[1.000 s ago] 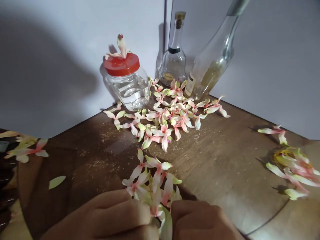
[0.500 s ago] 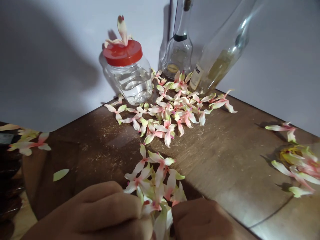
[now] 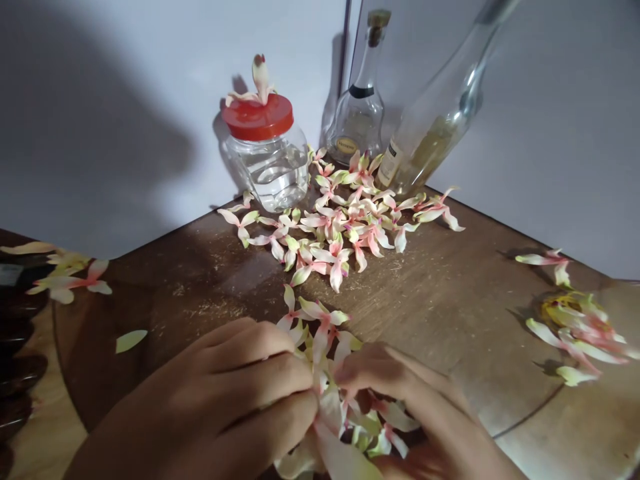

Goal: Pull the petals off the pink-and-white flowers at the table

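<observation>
Pink, white and pale green flowers (image 3: pixel 327 320) lie bunched together in front of me on the brown table. My left hand (image 3: pixel 225 400) is closed at the left of this bunch, its fingers curled and pressed together against the petals. What its fingertips pinch is mostly hidden. From the right, my right hand (image 3: pixel 410 393) curves over the same bunch, with fingertips touching the petals. Several blossoms (image 3: pixel 385 427) show between its bent fingers and its thumb. A large blurred petal (image 3: pixel 340 447) sticks out below the left fingers.
A larger heap of flowers (image 3: pixel 345 220) spreads across the table's corner. Behind it stand a red-lidded jar (image 3: pixel 270 160) holding clear liquid, a corked bottle (image 3: pixel 355 120) and a tilted bottle (image 3: pixel 430 133). Yellow thread (image 3: pixel 555 307) with flowers sits at right; a loose petal (image 3: pixel 131 341) lies left.
Both hands have moved up in view. The right hand has turned and its fingers have loosened, so blossoms show beneath it. The camera view has shifted slightly.
</observation>
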### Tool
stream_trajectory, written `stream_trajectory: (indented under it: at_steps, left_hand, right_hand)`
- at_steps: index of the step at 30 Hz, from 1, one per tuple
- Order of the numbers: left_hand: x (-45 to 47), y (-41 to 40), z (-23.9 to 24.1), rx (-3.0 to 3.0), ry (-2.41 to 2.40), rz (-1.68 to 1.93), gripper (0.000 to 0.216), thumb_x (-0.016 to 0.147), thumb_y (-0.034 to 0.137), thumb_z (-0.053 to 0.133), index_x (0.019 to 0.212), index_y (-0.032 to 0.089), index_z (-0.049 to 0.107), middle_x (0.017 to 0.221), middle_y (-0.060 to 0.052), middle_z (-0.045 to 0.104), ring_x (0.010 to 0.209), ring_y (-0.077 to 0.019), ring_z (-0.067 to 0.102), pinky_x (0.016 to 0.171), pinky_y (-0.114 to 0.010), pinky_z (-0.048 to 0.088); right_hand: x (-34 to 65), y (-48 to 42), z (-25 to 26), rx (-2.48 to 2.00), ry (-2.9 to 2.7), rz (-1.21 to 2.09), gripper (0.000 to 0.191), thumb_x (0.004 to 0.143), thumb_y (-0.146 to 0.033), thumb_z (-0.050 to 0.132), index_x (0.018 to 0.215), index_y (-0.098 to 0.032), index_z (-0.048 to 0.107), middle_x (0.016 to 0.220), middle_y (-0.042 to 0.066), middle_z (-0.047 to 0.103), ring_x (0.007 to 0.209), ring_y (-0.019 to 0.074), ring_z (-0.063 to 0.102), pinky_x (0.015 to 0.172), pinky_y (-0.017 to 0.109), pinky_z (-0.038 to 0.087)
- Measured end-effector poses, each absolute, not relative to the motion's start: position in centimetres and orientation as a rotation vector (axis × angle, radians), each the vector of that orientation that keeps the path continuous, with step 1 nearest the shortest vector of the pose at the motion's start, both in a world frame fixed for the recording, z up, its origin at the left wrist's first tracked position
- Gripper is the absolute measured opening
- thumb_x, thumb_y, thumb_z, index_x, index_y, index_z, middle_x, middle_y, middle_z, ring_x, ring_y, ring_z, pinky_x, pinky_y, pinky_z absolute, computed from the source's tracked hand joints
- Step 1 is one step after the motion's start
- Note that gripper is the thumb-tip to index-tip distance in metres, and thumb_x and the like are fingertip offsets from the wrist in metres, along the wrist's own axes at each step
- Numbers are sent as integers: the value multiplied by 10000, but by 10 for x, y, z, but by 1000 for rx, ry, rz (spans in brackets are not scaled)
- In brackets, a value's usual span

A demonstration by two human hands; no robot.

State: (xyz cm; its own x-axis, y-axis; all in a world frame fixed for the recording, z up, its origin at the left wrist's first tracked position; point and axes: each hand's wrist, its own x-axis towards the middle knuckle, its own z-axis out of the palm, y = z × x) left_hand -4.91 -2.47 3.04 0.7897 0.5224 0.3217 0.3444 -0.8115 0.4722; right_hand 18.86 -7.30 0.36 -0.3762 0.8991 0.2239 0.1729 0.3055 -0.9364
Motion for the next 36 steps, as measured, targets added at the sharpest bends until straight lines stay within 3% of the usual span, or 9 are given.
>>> stream_trajectory:
  at_steps: [3,6,11,14,18,22,26,30,36]
  left_hand:
    - [-39,-17,38,2590,652,599,212,1016,164,487,915,217,666,903,7,706,871,-139,602,806,-257,515]
    - [-36,-12,41,2637,648,562,233,1025,179,484,888,211,669,845,4,694,817,-143,579,745,-258,495]
    - [-48,-10,40,2636,722,624,213,1032,192,480,934,210,668,905,-6,687,898,-148,573,801,-265,481]
    - [-58,-5,38,2625,816,804,116,964,115,584,978,211,648,941,-3,678,963,-150,575,867,-280,467]
    - [-74,4,42,2605,870,901,164,879,48,659,925,203,634,910,2,644,902,-144,560,851,-295,456]
    - [-92,14,47,2578,834,892,146,870,59,676,902,194,629,897,3,636,897,-140,563,820,-275,451]
    - [-96,19,44,2520,723,609,17,944,229,670,954,241,677,921,39,688,898,-116,597,805,-231,461]
    - [-84,23,31,2507,772,476,119,904,304,728,992,237,684,953,37,682,905,-119,578,806,-235,422]
    - [-70,29,17,2564,824,463,121,931,289,691,1017,203,698,914,12,669,880,-139,582,790,-267,396]
  right_hand:
    - [186,-76,3,-947,-1777,1055,281,904,-311,746,1138,-188,653,997,31,709,899,104,687,793,157,542]
    - [184,-75,1,-924,-1760,1020,204,919,-191,711,1120,-162,691,973,45,717,873,107,687,774,178,551]
    - [187,-77,-10,-990,-1704,1089,500,816,-30,681,1248,-275,624,1054,12,733,891,121,706,795,210,575]
    - [191,-84,-16,-1122,-1621,1206,497,835,-51,687,1258,-296,596,1001,18,692,904,140,694,762,219,586]
    - [198,-93,-15,-1130,-1584,1362,430,840,-30,646,1169,-301,594,917,-5,638,798,114,639,691,193,570]
    - [206,-90,-8,-1175,-1739,1419,553,784,-96,774,1245,-329,577,948,1,642,771,129,633,641,194,572]
    - [203,-67,-12,-1229,-1970,933,370,961,-211,635,1318,-288,578,965,54,656,800,169,639,669,268,575]
    - [188,-45,-34,-1383,-2261,373,382,1002,-115,521,1348,-242,623,1244,142,616,1076,268,580,833,414,564]
    - [178,-40,-38,-1313,-2310,284,227,1000,-147,561,1178,-167,701,1161,141,643,1020,258,537,799,404,551]
